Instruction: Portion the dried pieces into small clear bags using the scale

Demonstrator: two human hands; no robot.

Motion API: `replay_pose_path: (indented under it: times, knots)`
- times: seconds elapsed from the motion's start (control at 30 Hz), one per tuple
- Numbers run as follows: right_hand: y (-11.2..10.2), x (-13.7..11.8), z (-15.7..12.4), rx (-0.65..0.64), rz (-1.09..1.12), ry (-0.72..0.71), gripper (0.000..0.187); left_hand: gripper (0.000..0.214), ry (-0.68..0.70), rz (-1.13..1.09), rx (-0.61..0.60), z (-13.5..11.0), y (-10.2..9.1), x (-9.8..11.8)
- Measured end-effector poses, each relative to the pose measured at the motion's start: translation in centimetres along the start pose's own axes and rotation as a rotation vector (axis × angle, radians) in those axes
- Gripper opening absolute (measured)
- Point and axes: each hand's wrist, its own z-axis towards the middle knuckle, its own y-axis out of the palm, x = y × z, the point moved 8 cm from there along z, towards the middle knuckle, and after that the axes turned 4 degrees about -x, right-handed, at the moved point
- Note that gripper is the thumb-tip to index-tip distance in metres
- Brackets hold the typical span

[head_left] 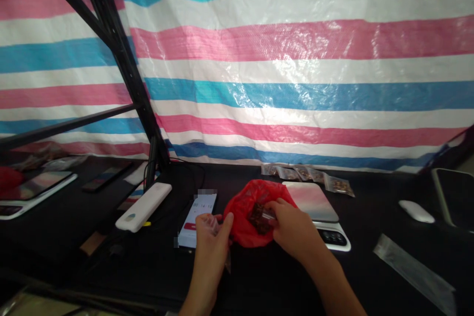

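Now the right hand [294, 229] pinches brown bits [258, 220] inside the red bag [242, 224]. Left of it, the left hand [211, 239] grips a clear pouch [210, 221].

A plastic tarp [296, 59] striped pink, white and blue hung as the back wall, shining with glare. A black metal frame [122, 59] rose from the left rear of the black tabletop [266, 281].
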Motion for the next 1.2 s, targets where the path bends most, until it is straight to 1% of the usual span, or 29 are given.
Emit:
replay_pose_path:
  times: [0.1, 0.17, 0.2, 0.27, 0.33, 0.4, 0.47, 0.57, 0.67, 0.7, 0.77, 0.87, 0.97, 1.1, 1.2]
  knots:
    - [0.3, -0.9, -0.3, -0.021, -0.032, -0.017, 0.029, 0.052, -0.005, 0.108, -0.181, -0.9, 1.9, -1.3]
    - [0.5, -1.8, -0.4, -0.05, -0.038, -0.078, 0.036, 0.047, 0.049, 0.098, -0.269, -1.4, 3.1, -1.4]
    - [0.5, -2.2, -0.4, -0.065, -0.032, -0.113, 0.04, 0.045, 0.076, 0.092, -0.283, -1.6, 3.5, -1.3]
    - [0.4, -2.6, -0.3, -0.075, -0.017, -0.161, 0.047, 0.042, 0.12, 0.095, -0.255, -1.5, 3.6, -1.0]
    - [0.0, -2.4, -0.2, -0.055, -0.002, -0.17, 0.048, 0.039, 0.139, 0.102, -0.198, -1.2, 3.4, -0.5]
    - [-0.3, -2.0, -0.2, -0.026, 0.023, -0.171, 0.047, 0.036, 0.13, 0.09, -0.153, -0.9, 3.1, -0.2]
    - [-0.4, -1.7, -0.2, -0.018, 0.066, -0.184, 0.047, 0.036, 0.081, 0.048, -0.131, -0.6, 3.0, -0.2]
    - [0.0, -1.4, -0.4, -0.042, 0.153, -0.188, 0.049, 0.037, -0.037, -0.067, -0.113, -0.5, 3.1, -0.8]
    - [0.4, -1.3, -0.5, -0.054, 0.224, -0.168, 0.057, 0.036, -0.106, -0.186, -0.086, -0.6, 3.2, -1.2]
    - [0.6, -1.3, -0.5, -0.058, 0.236, -0.162, 0.057, 0.034, -0.113, -0.214, -0.087, -0.6, 3.2, -1.2]
    - [1.0, -1.4, -0.3, -0.074, 0.256, -0.156, 0.052, 0.032, -0.126, -0.242, -0.11, -0.7, 3.4, -1.2]
    - [1.6, -1.7, 0.0, -0.074, 0.308, -0.147, 0.046, 0.03, -0.124, -0.234, -0.121, -0.6, 3.3, -1.0]
    - [1.7, -2.0, 0.4, -0.036, 0.363, -0.145, 0.049, 0.031, -0.107, -0.236, -0.113, -0.4, 3.0, -0.6]
    - [2.1, -2.8, 0.4, -0.06, 0.392, -0.216, 0.049, 0.032, -0.097, -0.26, -0.165, -0.3, 3.4, -0.3]
    - [2.2, -2.7, 0.6, -0.049, 0.447, -0.226, 0.051, 0.032, -0.076, -0.264, -0.165, -0.2, 3.2, -0.2]
